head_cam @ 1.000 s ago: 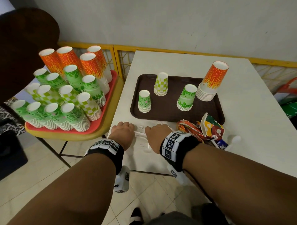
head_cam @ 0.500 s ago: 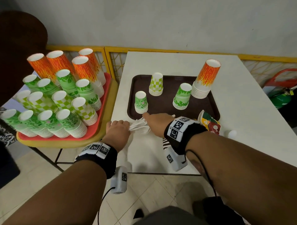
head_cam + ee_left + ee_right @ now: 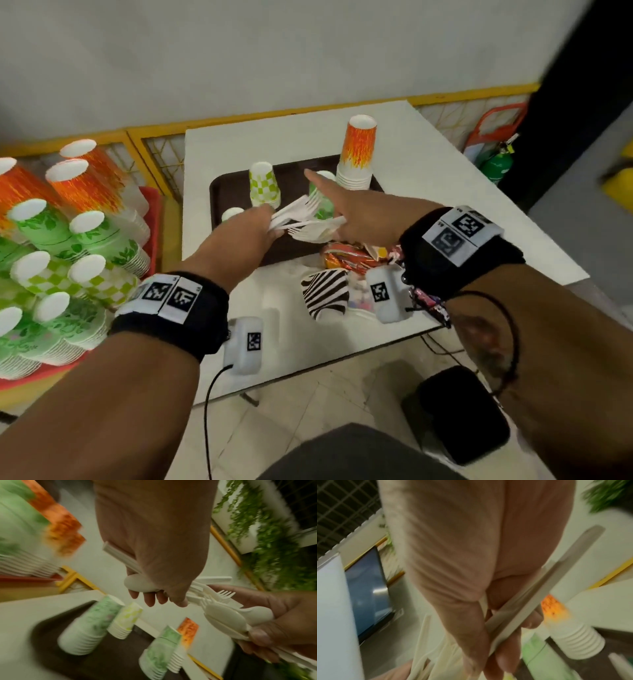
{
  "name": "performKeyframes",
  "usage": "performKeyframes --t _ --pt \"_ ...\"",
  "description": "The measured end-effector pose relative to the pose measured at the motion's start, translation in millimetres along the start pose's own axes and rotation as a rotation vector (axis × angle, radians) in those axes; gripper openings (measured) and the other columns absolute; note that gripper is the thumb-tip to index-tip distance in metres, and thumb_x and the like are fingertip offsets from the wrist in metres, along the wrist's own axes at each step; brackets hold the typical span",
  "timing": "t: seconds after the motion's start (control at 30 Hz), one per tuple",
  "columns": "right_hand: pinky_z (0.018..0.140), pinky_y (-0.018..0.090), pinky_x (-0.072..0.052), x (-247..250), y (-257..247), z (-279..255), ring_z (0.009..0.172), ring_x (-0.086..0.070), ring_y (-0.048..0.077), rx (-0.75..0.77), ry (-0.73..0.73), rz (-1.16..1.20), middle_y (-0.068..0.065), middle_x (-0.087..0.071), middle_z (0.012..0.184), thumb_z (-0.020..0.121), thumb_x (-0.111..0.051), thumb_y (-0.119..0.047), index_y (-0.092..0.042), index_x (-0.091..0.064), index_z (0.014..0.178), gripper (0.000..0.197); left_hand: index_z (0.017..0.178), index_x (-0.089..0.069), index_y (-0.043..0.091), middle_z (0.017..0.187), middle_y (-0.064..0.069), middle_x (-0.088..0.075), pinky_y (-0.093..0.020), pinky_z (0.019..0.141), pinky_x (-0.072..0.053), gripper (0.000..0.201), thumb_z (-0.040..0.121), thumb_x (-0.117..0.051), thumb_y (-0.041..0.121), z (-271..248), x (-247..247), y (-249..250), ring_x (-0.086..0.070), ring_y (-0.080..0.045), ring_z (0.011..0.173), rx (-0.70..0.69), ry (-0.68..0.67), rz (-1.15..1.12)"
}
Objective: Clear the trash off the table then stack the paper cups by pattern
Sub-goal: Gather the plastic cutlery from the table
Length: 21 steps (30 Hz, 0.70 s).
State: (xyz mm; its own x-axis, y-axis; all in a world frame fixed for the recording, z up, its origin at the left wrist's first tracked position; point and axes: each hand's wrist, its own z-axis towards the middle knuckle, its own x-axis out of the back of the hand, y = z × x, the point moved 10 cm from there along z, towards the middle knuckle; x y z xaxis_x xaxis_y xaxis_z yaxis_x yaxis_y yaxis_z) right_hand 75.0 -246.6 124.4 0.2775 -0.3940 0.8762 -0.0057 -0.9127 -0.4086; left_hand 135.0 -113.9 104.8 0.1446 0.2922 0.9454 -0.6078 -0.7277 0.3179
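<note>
- Head view: the left hand (image 3: 251, 222) is curled around one end of a bunch of white plastic forks and spoons (image 3: 303, 219), held above the near edge of the brown tray (image 3: 219, 192).
- The right hand (image 3: 356, 212) meets the same bunch from the other side; its index finger points straight out toward the far cups while the rest of the hand closes on the cutlery.
- Both forearms reach forward over the white desk (image 3: 411, 161), each with a black wristband bearing printed markers.
- On the tray stand a flame-pattern cup stack (image 3: 358, 154), a checkered cup stack (image 3: 263, 185) and leaf-pattern cups partly hidden behind the hands.
- Crumpled wrappers (image 3: 346, 257) and a zebra-striped paper cup (image 3: 325, 291) lie on the desk just below the right hand, near the front edge.
- A red tray (image 3: 154, 219) to the left carries many more cup stacks (image 3: 68, 240).
- Left wrist view: the left hand (image 3: 154, 547) has its fingers wrapped around a spoon bowl and several handles; the cutlery (image 3: 221, 609) fans out to the right hand (image 3: 283, 622), whose thumb presses a spoon and forks against its fingers. Blurred cup stacks stand on the tray below.
- Right wrist view: the right hand (image 3: 462, 574) grips a flat white handle (image 3: 539, 588) that crosses its palm diagonally; the picture is blurred, with the flame-pattern stack (image 3: 570, 635) on the right.
</note>
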Motion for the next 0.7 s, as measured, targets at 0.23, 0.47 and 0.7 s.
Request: performKeyframes --t 0.23,0.47,0.7 --pt "0.104 0.035 -0.041 25 128 -133 0.093 -0.063 0.004 -0.345 0.057 0.114 0.006 -0.061 0.133 0.093 -0.067 -0.032 -0.045 0.007 0.156 0.098 0.117 -0.055 0.014 0.106 -0.003 -0.064 -0.037 0.083 -0.046 0.031 0.097 -0.058 0.038 35 -39 158 -0.060 -0.023 0.098 -0.377 -0.300 -0.054" --pt "0.094 0.030 -0.051 -43 262 -313 0.081 -0.066 0.005 -0.752 0.063 0.580 -0.018 -0.072 0.105 0.089 -0.069 -0.035 -0.069 -0.030 0.139 0.072 0.103 -0.054 0.018 0.086 -0.004 -0.070 -0.034 0.066 -0.056 0.009 0.098 -0.060 0.023 27 -138 334 -0.066 -0.013 0.062 -0.467 -0.682 -0.230" --pt "0.084 0.028 -0.049 -185 355 -413 0.086 -0.065 0.015 -1.077 -0.019 0.921 -0.011 -0.075 0.089 0.075 -0.078 -0.037 -0.040 -0.073 0.112 0.038 0.113 -0.057 0.006 0.070 -0.005 -0.059 -0.029 0.056 -0.051 0.019 0.101 -0.055 0.021 -21 -321 419 -0.057 -0.017 0.058 -0.187 -1.196 -0.216"
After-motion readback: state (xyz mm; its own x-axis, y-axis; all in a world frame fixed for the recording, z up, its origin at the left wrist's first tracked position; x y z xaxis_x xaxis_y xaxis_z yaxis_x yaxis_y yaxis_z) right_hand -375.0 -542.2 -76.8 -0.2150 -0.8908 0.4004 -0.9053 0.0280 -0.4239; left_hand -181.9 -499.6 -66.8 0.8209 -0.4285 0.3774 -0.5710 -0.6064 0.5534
